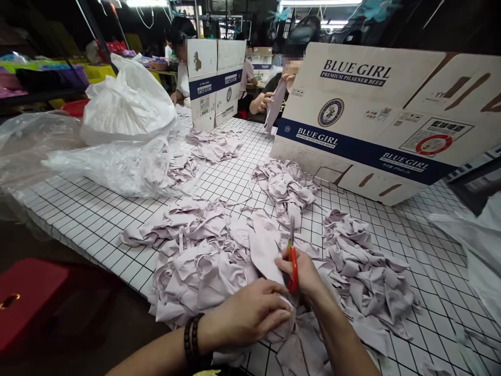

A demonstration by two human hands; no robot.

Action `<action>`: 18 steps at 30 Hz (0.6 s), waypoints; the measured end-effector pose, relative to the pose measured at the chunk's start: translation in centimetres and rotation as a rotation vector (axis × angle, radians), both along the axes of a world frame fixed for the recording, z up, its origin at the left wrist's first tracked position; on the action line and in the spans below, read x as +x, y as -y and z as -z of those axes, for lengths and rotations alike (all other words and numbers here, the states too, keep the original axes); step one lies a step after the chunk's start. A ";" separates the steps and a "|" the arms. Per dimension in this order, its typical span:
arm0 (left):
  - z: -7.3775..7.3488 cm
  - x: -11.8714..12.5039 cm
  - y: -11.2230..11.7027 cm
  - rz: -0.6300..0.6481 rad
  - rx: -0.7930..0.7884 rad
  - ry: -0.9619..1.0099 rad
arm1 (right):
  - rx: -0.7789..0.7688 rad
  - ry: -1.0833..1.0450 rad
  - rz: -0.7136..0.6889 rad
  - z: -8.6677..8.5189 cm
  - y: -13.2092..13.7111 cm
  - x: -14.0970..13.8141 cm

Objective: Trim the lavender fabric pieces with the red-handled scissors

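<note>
My right hand (303, 274) is closed around a small pair of scissors (293, 269) with red handles, the blades pointing up and away from me. Just left of it, my left hand (256, 310) has its fingers bent together over a pale lilac fabric piece (268, 256), pinching it near the front of the table. The piece runs up beneath the scissors. Around both hands lies a large heap of similar lilac fabric pieces (203, 271), with another pile (368, 271) to the right. A dark beaded bracelet (191, 337) circles my left wrist.
Cardboard beer-box panels (352, 120) stand upright across the grid-patterned table (105, 230). White plastic bags (129, 109) cover its left side. More fabric lies in a pile (287, 188) farther back. Co-workers sit opposite, one person's hand (261, 103) holding fabric. A red stool (31, 297) is at lower left.
</note>
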State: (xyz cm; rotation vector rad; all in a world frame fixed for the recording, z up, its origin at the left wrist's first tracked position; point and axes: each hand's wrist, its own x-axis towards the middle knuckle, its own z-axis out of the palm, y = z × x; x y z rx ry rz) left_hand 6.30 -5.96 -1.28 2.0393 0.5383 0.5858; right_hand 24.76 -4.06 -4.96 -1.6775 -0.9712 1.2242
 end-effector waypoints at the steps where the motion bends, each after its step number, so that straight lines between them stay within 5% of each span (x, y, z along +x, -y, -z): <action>1: -0.6 -0.4 -0.6 -0.026 0.018 -0.027 | 0.011 0.003 0.019 -0.2 0.2 0.5; 6: -1.5 -0.9 -8.0 -0.324 0.174 -0.297 | 0.020 0.013 0.030 -1.7 1.7 2.3; 11: 1.6 2.4 -15.8 -0.274 0.184 -0.550 | 0.017 -0.008 -0.018 -2.0 2.6 2.0; 15: 3.0 4.4 -18.1 -0.258 0.135 -0.587 | 0.030 0.013 -0.035 -2.0 3.3 2.5; 18: 2.2 4.2 -18.5 -0.300 0.085 -0.542 | 0.063 0.083 0.023 -2.0 3.8 4.0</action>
